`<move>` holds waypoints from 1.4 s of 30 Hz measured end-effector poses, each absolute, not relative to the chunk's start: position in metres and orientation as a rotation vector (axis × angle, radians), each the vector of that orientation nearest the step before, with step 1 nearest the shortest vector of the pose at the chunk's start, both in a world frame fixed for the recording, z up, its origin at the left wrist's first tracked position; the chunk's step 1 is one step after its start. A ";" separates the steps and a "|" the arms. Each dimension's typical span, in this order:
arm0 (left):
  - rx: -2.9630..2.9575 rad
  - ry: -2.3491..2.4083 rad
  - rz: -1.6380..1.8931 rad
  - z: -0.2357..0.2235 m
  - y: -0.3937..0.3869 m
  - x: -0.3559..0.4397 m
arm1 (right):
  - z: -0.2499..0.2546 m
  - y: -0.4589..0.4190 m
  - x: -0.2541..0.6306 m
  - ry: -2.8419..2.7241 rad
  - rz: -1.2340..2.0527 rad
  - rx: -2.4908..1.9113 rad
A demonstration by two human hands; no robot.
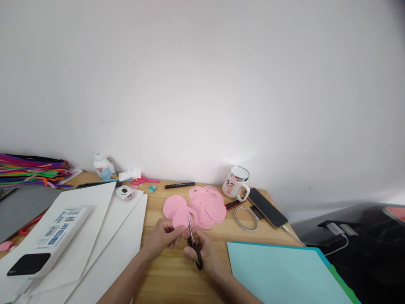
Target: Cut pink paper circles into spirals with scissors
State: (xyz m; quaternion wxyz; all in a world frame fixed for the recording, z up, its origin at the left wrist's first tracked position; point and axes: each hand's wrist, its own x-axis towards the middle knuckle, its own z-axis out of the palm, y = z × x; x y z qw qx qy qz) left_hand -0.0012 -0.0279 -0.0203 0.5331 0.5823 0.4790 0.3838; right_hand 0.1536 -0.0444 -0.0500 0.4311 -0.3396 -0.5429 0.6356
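Note:
Between thumb and fingers my left hand (163, 238) pinches a pink paper circle (181, 218) with a curved strip cut partly away along its right side. My right hand (205, 252) is closed around the black handles of a pair of scissors (196, 252). The metal blades point away from me and lie at the paper's cut edge. Just behind the held piece rests a whole pink disc (175, 204). To its right spreads a heap of overlapping pink paper rounds (208, 204), several with curved cuts.
Behind the paper lie a black marker (180, 185) and a white mug (236, 182). Rightward are a roll of tape (246, 218), a phone (268, 207) and light-blue sheets (284, 272). White sheets (123, 249) and a white power bank (50, 240) cover the left. A wall stands behind.

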 end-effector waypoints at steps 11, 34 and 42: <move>1.348 1.184 1.019 -0.025 -0.026 -0.003 | -0.050 -0.047 0.152 -1.316 1.648 -0.892; 1.389 1.058 0.900 -0.022 -0.030 0.001 | -0.053 -0.046 0.153 -1.298 1.626 -0.794; 1.400 1.045 0.923 -0.022 -0.029 -0.001 | -0.056 -0.047 0.152 -1.297 1.652 -0.800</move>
